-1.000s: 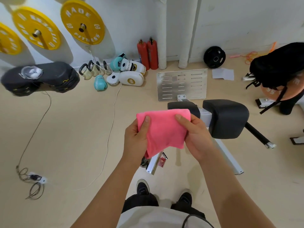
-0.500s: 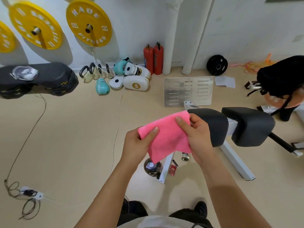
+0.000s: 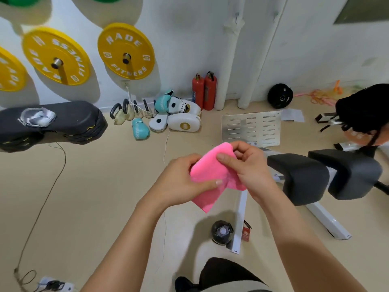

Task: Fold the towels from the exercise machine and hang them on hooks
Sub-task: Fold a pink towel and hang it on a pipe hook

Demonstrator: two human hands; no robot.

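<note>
Head view: pink towel (image 3: pixel 212 175) held mid-air over the floor, left of the exercise machine (image 3: pixel 299 178). Left hand (image 3: pixel 179 184) pinches its lower edge, right hand (image 3: pixel 250 167) fingers curl round the top fold. Risk: loose lower corner slips, fold opens. Long axis diagonal, upper-right to lower-left, free corner pointing down.

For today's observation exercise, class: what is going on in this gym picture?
A person stands over a padded exercise machine and folds a pink towel in mid-air. The left hand and the right hand both pinch the towel, which is bunched between them with one corner hanging down. No hook is in sight.
</note>
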